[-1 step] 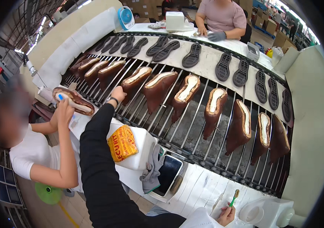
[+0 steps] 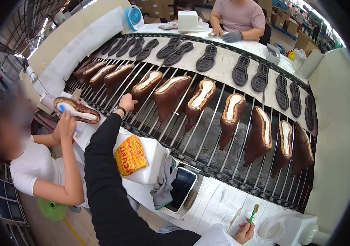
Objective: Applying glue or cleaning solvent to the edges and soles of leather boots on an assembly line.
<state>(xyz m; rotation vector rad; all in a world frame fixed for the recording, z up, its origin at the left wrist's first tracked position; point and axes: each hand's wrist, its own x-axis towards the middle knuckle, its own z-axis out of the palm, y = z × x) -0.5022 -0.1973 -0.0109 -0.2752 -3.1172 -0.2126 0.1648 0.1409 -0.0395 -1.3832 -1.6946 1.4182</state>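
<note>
Orange label (image 2: 130, 156) on white jug (image 2: 152, 162) (foreground)

White jug (image 2: 148, 162) on the near counter (image 2: 216, 201), orange-yellow label (image 2: 130, 156) on its side. White box (image 2: 188, 19) on far counter. Brown cardboard boxes (image 2: 302, 39) stacked top right.

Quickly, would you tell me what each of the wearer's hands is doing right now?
Left hand: on a brown shoe upper on the conveyor; grip unclear.
Right hand: closed on a green brush.
</note>
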